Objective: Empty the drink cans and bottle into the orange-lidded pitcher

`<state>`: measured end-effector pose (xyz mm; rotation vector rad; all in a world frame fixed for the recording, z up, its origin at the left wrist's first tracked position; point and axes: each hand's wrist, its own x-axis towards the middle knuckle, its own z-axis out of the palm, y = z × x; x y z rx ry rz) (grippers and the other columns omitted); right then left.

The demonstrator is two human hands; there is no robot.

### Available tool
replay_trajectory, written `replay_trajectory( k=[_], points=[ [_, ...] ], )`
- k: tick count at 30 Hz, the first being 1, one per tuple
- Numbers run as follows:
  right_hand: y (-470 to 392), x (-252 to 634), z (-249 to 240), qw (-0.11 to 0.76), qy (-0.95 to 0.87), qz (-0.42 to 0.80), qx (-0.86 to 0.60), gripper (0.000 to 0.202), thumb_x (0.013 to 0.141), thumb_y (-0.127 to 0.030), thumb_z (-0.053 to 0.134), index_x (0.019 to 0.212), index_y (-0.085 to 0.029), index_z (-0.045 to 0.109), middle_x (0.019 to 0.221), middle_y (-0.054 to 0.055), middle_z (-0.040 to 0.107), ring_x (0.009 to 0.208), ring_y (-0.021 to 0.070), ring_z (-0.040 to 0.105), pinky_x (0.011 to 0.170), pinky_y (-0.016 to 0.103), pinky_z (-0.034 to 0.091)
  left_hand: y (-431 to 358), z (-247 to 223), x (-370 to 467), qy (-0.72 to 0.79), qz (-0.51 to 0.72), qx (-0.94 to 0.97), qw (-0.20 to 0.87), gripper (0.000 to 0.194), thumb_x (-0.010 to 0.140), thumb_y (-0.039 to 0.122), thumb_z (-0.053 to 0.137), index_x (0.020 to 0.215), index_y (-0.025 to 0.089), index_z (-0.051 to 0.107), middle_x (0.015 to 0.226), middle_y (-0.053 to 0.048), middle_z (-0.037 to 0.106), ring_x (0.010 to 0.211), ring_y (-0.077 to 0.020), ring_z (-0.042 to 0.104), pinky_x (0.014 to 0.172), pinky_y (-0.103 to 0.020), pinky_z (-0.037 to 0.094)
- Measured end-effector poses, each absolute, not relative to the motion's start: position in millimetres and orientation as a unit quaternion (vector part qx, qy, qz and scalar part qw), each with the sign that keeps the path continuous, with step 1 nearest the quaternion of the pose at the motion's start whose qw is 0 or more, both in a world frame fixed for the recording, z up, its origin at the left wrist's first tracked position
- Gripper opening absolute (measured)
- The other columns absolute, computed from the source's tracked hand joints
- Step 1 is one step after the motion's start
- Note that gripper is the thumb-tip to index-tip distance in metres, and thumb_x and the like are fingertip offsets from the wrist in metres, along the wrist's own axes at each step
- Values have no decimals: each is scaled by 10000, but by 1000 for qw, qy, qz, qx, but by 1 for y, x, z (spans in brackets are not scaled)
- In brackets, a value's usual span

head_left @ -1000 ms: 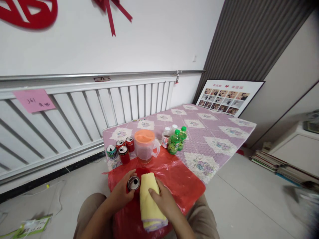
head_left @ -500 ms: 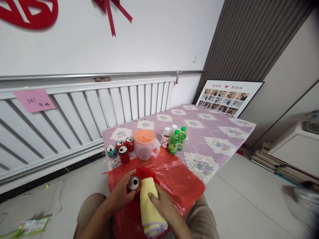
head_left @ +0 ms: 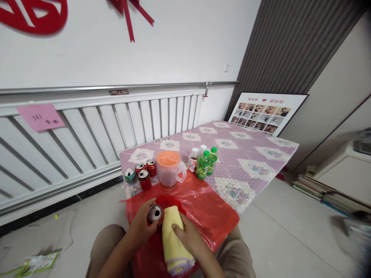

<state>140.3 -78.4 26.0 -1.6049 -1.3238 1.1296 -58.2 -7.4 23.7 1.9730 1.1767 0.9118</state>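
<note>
An opened can [head_left: 155, 213] is held upright in the left hand [head_left: 144, 224], fingers wrapped around its body, at the near edge of the surface [head_left: 255, 154], above the red plastic sheet [head_left: 208, 208] spread there. A folded yellow towel [head_left: 174, 241] is pressed against the can's right side by the right hand [head_left: 187, 237], which lies flat on the cloth with fingers bent over it. The step in hand appears to be wiping the can's side with the towel; the next move would probably call for the can to be turned in the left grip, or the cloth to be drawn around it, with the opening kept upward. Compared with a second ago, the towel has been pulled nearer to the body and bunched closer against the can, and the right hand has shifted slightly leftward. Toward the far left corner of the sheet, more cans [head_left: 142, 175], an orange-lidded pitcher [head_left: 168, 169] and green bottles [head_left: 204, 164] are unmoved.
</note>
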Motion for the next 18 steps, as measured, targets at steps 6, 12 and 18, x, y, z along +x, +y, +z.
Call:
replay_trajectory(
  k=[6,12,18],
  points=[
    [-76,142,31,388,-511,422,-641,513,805,-332,546,1286,-152,546,1290,130,622,1155,271,594,985,395,438,-5,26,-59,431,335,743,388,654,665,108,556,1307,198,472,1281,-110,598,1208,-252,564,1076,-456,422],
    [-71,141,45,435,-501,415,-622,532,812,-333,544,1314,-156,518,1307,125,611,1148,265,594,992,393,434,-3,29,-60,419,315,744,414,699,645,90,529,1331,193,444,1303,-108,586,1231,-247,548,1088,-459,410],
    [-78,141,27,376,-513,436,-636,476,818,-313,525,1257,-134,563,1244,135,652,1104,274,625,970,398,445,-1,32,-62,394,297,757,428,689,676,78,505,1350,191,413,1339,-108,555,1278,-224,504,1125,-449,364]
  ],
)
